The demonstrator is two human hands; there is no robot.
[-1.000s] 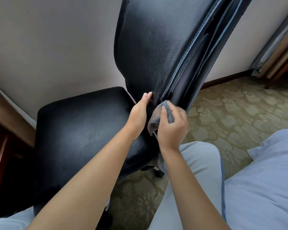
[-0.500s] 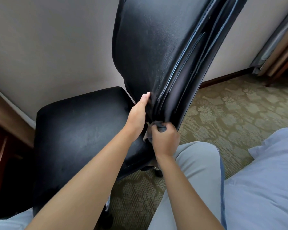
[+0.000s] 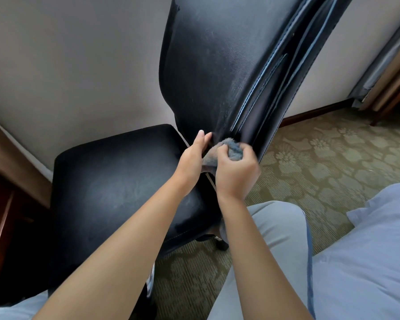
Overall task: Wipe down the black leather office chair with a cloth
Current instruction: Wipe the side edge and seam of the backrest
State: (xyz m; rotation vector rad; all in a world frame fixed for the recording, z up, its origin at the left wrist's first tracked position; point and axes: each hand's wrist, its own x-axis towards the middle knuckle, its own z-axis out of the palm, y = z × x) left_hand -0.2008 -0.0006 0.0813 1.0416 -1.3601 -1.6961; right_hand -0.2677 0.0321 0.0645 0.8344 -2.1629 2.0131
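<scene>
The black leather office chair [image 3: 116, 181] stands in front of me, its backrest [image 3: 217, 65] rising to the top of the view with stitched seams on its right side. My right hand [image 3: 237, 172] grips a bunched grey cloth [image 3: 219, 151] against the bottom of the backrest, next to the seam. My left hand [image 3: 193, 158] rests with straight fingers against the lower backrest, just left of the cloth, where the backrest meets the seat.
A pale wall [image 3: 67, 65] lies behind the chair. Wooden furniture [image 3: 0, 181] sits at the left edge. Patterned green carpet [image 3: 321, 158] spreads to the right, with a curtain and wood trim [image 3: 388, 77] at the far right. My knees in grey trousers [image 3: 280, 232] are close below.
My right hand with the cloth slid down the backrest's seam half a second ago and has come back up a little. My left hand has stayed against the lower backrest.
</scene>
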